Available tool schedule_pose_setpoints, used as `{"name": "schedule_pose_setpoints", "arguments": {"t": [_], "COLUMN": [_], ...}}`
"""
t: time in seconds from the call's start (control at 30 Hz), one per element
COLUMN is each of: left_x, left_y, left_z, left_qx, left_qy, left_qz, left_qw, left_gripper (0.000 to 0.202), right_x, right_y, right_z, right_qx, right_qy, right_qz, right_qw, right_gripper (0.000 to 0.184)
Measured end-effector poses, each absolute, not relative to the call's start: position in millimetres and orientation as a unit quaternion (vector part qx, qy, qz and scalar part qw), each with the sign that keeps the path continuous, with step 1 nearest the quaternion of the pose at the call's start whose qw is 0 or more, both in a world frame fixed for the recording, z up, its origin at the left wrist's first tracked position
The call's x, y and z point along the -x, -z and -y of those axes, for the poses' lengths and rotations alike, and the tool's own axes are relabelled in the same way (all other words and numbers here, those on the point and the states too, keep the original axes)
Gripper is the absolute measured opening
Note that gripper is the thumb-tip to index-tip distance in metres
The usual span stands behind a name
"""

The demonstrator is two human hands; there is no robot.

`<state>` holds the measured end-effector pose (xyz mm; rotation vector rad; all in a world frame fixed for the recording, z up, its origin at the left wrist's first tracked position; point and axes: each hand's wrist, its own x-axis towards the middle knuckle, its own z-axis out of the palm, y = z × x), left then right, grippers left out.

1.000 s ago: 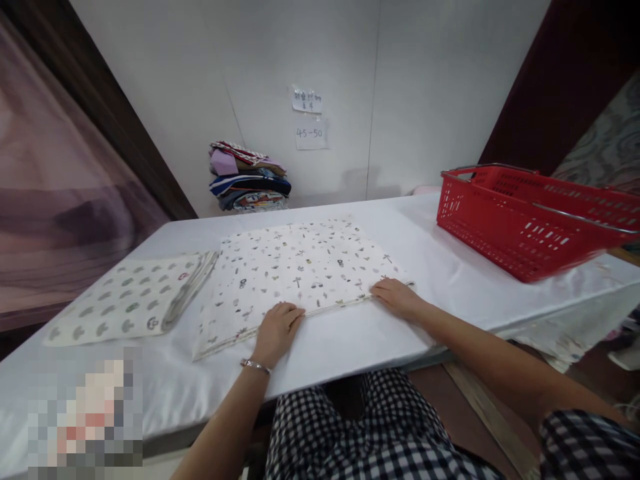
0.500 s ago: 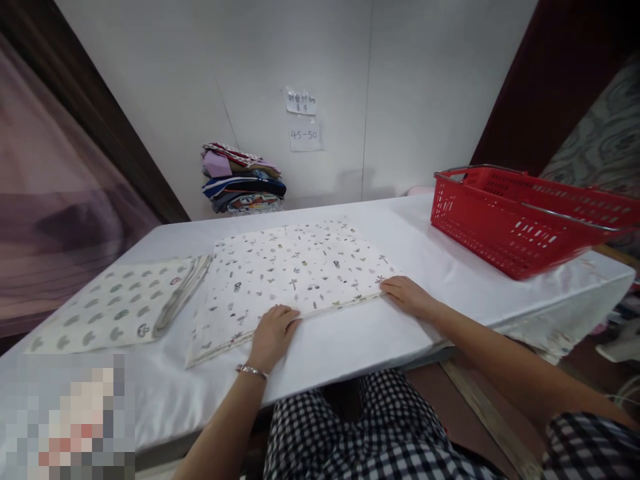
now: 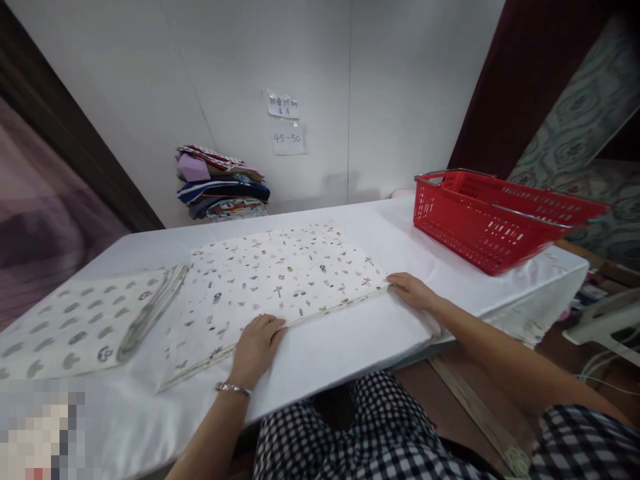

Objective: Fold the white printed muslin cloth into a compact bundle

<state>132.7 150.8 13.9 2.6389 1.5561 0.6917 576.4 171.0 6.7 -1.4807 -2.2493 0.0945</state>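
Observation:
A folded white printed cloth (image 3: 285, 273) with small palm trees and animals lies flat on the table, its layered near edge towards me. My left hand (image 3: 257, 343) rests on that near edge, left of the middle, fingers lying over the fabric and thumb apart. At the cloth's near right corner, my right hand (image 3: 413, 291) pinches the edge between fingertips and thumb; the thumb is partly hidden. Another folded cloth (image 3: 85, 320), cream with grey-green mushroom-like shapes, lies to the left, close beside the first one.
A white-covered table (image 3: 330, 360) carries everything here. On its right side stands a red plastic basket (image 3: 480, 227) with metal handles. A stack of folded fabrics (image 3: 223, 183) sits by the wall at the back, left of two paper notes (image 3: 289, 139). A white stool (image 3: 610, 327) stands at far right.
The view has turned slightly to the right, so things appear shifted left. My right hand has shifted slightly at the corner and now pinches it. The cloth still lies flat.

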Motion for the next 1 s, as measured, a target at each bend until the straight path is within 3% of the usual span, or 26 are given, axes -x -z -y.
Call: {"name": "schedule_pose_setpoints", "arguments": {"t": [0.33,0.73,0.87,1.0], "left_x": [-132.3,-134.7,-135.4,-134.3], "left_y": [-14.8,-18.9,-23.0,-27.6], "left_z": [-150.1,-141.6,-136.1,-130.4], "left_qx": [-0.840,-0.840,-0.846,-0.843], "left_qy": [-0.222,-0.225,-0.209,-0.168], "left_qz": [-0.495,-0.493,-0.490,-0.510], "left_qw": [0.006,0.012,0.015,-0.002], "left_gripper": [0.028,0.021,0.019,0.022], "right_x": [-565.4,-555.5,-552.4,-557.3], "right_y": [-12.6,-21.4,-17.8,-13.1], "right_z": [-170.4,-161.5,-174.1,-205.6], "right_qx": [0.587,0.573,0.678,0.750], "right_qy": [0.021,0.035,-0.062,-0.120], "right_qz": [0.787,0.812,0.719,0.643], "right_qw": [0.189,0.101,0.136,0.105], "right_gripper": [0.028,0.034,0.052,0.068]}}
